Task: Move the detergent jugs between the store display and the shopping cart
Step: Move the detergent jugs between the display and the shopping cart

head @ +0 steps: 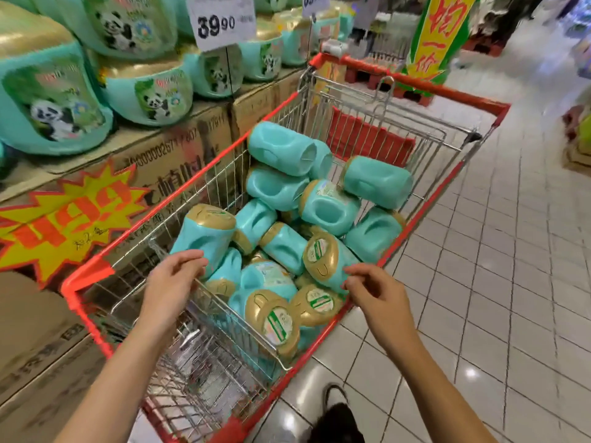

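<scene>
teal jugs (gold caps) heaped in cart; left hand and right hand loosely curled, holding nothing.

View: one wide-angle head camera
Facing: forward and down into the shopping cart
Nearness: close, cart fills the middle
Left edge: store display

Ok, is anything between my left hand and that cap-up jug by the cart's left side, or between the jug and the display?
Nothing visible lies between the left hand and the cap-up jug; the hand is right at it. Toward the display, the cart's wire side wall stands in between.
</scene>
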The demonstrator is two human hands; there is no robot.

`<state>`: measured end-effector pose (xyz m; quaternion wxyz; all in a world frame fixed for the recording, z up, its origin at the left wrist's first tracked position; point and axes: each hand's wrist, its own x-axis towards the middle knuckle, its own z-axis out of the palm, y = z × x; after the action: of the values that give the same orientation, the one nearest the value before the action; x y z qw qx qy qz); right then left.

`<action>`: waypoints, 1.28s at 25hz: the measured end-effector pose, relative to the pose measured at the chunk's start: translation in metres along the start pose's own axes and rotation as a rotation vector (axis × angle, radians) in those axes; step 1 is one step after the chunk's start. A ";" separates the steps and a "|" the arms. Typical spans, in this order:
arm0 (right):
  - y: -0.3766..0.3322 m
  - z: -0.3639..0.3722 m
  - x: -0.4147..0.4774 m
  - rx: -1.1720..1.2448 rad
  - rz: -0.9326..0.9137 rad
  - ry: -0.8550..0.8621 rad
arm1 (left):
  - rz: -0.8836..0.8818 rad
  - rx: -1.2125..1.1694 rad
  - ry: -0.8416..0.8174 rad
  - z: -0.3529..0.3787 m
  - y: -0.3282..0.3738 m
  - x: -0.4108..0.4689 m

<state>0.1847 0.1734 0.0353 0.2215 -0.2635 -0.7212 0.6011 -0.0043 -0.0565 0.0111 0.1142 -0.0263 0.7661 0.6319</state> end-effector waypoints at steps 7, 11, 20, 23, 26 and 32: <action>0.031 0.003 0.148 -0.114 0.037 -0.362 | -0.068 0.194 0.440 0.053 -0.022 0.060; 0.036 0.007 0.195 -0.098 0.057 -0.472 | -0.114 0.374 0.510 0.068 -0.029 0.091; 0.061 0.024 0.220 -0.133 0.216 -0.565 | -0.296 0.890 0.308 0.064 -0.057 0.157; 0.069 0.024 0.224 -0.173 0.251 -0.534 | -0.254 0.960 0.235 0.067 -0.060 0.165; 0.068 0.025 0.227 -0.152 0.291 -0.523 | -0.116 0.862 0.290 0.067 -0.063 0.160; 0.053 0.042 0.230 -0.097 0.294 -0.561 | -0.276 -0.031 0.257 0.063 -0.013 0.124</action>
<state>-0.0120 0.2979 -0.0239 -0.0879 -0.1992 -0.7361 0.6409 -0.1135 0.0154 -0.0379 0.1006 -0.2135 0.7536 0.6136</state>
